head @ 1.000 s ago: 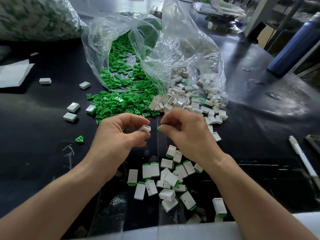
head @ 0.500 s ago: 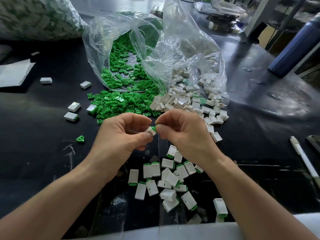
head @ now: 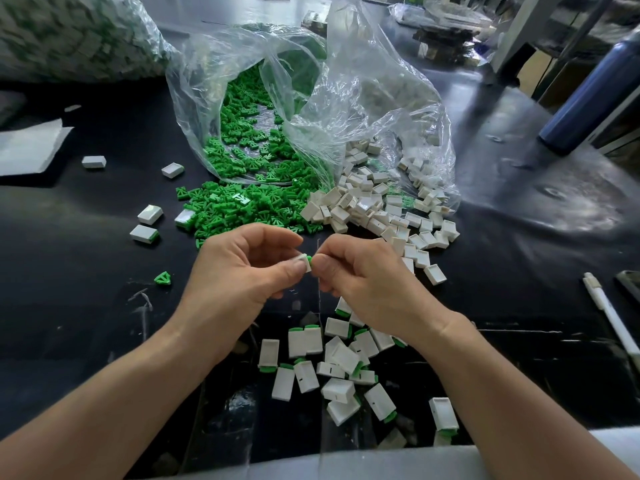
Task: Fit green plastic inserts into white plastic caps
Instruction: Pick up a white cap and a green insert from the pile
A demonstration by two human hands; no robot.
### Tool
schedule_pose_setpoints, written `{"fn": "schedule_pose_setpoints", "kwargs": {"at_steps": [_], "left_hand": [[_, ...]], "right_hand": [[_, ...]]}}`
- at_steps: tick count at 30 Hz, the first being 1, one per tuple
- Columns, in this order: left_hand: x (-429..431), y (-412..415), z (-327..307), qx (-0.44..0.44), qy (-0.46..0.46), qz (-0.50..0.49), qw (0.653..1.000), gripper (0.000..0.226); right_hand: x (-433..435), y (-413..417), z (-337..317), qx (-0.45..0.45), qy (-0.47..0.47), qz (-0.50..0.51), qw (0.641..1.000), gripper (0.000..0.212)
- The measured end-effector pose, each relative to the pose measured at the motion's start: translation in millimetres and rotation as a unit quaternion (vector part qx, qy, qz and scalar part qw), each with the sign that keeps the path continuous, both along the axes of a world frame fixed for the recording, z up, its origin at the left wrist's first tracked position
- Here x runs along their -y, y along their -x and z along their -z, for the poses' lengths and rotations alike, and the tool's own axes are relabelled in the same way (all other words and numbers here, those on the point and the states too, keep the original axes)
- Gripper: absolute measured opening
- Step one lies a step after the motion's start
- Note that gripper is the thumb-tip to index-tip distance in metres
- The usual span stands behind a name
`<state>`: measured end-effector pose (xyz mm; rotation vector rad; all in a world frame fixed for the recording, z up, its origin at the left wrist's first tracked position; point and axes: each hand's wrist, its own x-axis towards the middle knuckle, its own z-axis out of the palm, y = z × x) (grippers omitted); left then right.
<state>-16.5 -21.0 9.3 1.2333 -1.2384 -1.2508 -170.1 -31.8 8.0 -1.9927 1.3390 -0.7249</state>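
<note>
Above the middle of the black tabletop (head: 86,306), left hand (head: 239,271) and right hand (head: 367,282) brought together, thumbs almost meeting. Pinched in the curled left fingers: one white cap (head: 304,264). Pinched in the curled right fingers: one green insert (head: 309,259), pressed against the cap's open end, only a sliver of green showing; depth of seating impossible to tell.

Farther back, a heap of loose green inserts (head: 256,209) spilling from a crumpled clear plastic bag (head: 363,98). Just right of it and touching it, a heap of empty white caps (head: 374,209), partly under the same plastic.

Near the front edge, below and beside the right wrist, a scatter of assembled caps (head: 339,362) with green ends.

Out to the left, a lone green piece (head: 162,278) and a few stray white caps (head: 150,214), well apart from the heaps. Far right, a dark blue bottle (head: 588,98); nearer on the right, a white pen (head: 609,313) lying flat.
</note>
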Motion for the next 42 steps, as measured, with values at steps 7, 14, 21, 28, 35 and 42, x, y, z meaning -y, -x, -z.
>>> {"fn": "schedule_pose_setpoints", "kwargs": {"at_steps": [7, 14, 21, 28, 35, 42], "left_hand": [[-1.2, -3.2, -1.1, 0.014, 0.008, 0.029, 0.999, 0.027], [-4.1, -7.1, -2.4, 0.084, 0.054, 0.063, 0.993, 0.036], [-6.2, -8.9, -2.3, 0.152, 0.090, 0.076, 0.981, 0.044], [-7.7, -9.1, -1.2, 0.159, 0.090, 0.093, 0.979, 0.047], [-1.5, -4.0, -5.2, -0.022, 0.026, 0.065, 0.997, 0.038], [-1.4, -1.3, -4.5, -0.099, 0.030, 0.069, 0.992, 0.041]], "right_hand": [[-2.3, 2.3, -3.8, -0.031, 0.019, -0.035, 0.999, 0.019], [-5.2, 1.6, -7.2, -0.107, 0.078, -0.083, 0.988, 0.017], [-7.5, 1.4, -9.2, -0.158, 0.099, -0.115, 0.976, 0.016], [-7.8, 0.2, -7.6, -0.183, 0.121, -0.144, 0.965, 0.017], [-3.4, 2.5, -9.3, 0.029, 0.015, -0.041, 0.999, 0.028], [-1.6, 0.5, -9.9, 0.254, -0.265, -0.020, 0.930, 0.056]]}}
